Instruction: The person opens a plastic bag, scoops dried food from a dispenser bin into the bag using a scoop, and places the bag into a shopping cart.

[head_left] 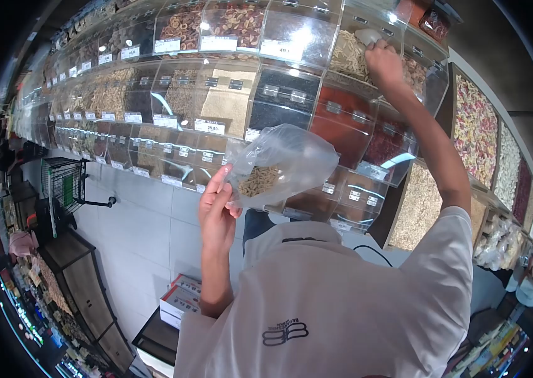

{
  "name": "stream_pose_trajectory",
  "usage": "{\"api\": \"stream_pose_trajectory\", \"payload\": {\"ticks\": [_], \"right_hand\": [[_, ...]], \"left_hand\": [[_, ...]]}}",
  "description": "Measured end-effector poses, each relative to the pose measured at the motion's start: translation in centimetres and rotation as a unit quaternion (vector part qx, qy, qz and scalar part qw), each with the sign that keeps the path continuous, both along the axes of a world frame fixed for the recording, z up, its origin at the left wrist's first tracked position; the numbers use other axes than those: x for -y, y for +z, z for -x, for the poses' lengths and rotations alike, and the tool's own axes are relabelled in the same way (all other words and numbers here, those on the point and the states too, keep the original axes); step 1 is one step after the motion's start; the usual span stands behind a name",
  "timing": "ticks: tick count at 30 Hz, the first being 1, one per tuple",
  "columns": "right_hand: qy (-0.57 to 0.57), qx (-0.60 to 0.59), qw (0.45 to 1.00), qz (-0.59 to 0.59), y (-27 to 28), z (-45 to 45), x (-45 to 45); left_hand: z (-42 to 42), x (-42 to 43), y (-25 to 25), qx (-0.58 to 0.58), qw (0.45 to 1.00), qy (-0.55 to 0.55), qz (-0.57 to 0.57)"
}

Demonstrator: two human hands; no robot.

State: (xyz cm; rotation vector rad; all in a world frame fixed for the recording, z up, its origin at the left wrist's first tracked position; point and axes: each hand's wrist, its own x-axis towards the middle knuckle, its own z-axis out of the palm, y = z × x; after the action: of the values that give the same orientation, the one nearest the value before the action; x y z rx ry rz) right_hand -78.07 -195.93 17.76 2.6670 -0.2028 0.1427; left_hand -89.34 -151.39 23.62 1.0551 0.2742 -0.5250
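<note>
While the right hand (pixel 384 63), fingers curled at the pale scoop (pixel 368 36), works by the right edge of a top-row bin (pixel 342 78), the left hand (pixel 216 211) pinches the clear bag (pixel 307 151) before the lower bins. Best keep the scoop level, the bag's mouth wide. Count: one scoop, one bag, two hands.

1. Pale tiled floor (pixel 134 211), left of centre, with thin joint lines.
2. Dark shopping cart (pixel 65 183) with green parts, on the floor at left.
3. Dark brown cabinet (pixel 85 295), lower left.
4. Red-and-white boxes (pixel 180 298), bottom left of centre.
5. Display trays (pixel 476 129) of dried goods, right side.
6. Bluish light strip, curved, lower left edge.
</note>
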Motion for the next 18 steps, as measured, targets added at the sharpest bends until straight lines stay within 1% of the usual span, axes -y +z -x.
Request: {"api": "stream_pose_trajectory", "payload": {"ticks": [1, 2, 5, 6, 8, 11, 12, 15, 16, 18], "right_hand": [[-0.004, -0.013, 0.999, 0.032, -0.6, -0.6, -0.1], [-0.001, -0.016, 1.0, 0.026, -1.1, -0.9, -0.1], [0.071, -0.057, 0.995, -0.033, -2.9, -0.7, 2.4], [0.052, -0.074, 0.994, -0.06, -1.8, -0.2, 2.2], [0.015, -0.107, 0.988, -0.11, 3.2, 1.6, 1.3], [0.056, -0.092, 0.946, -0.307, 6.0, 3.5, 2.6], [0.028, -0.099, 0.933, -0.344, 6.8, 3.5, 2.6], [0.016, -0.037, 0.969, -0.244, 4.3, 2.8, 4.1], [-0.009, -0.03, 0.975, -0.22, 3.5, 2.7, 4.0], [0.023, -0.046, 0.973, -0.226, 2.4, 2.6, 4.4]], "left_hand": [[0.0, -0.1, -0.1, 0.001, 1.0, 0.001, 0.002], [-0.1, -0.2, -0.2, 0.002, 1.0, 0.001, 0.004], [0.0, -0.5, -0.3, 0.003, 1.0, 0.018, 0.002], [0.0, -0.8, -0.4, 0.002, 1.0, 0.017, 0.003], [-0.1, -1.1, -0.6, 0.002, 1.0, 0.015, 0.008], [-0.3, -0.9, -0.6, -0.005, 1.0, 0.011, 0.014], [-0.4, -0.7, -0.6, -0.006, 1.0, 0.007, 0.012], [-0.5, -0.5, -0.6, -0.01, 1.0, -0.003, 0.003], [-0.5, -0.5, -0.6, -0.011, 1.0, -0.005, 0.002], [-0.6, -0.5, -0.5, -0.009, 1.0, -0.006, -0.003]]}}
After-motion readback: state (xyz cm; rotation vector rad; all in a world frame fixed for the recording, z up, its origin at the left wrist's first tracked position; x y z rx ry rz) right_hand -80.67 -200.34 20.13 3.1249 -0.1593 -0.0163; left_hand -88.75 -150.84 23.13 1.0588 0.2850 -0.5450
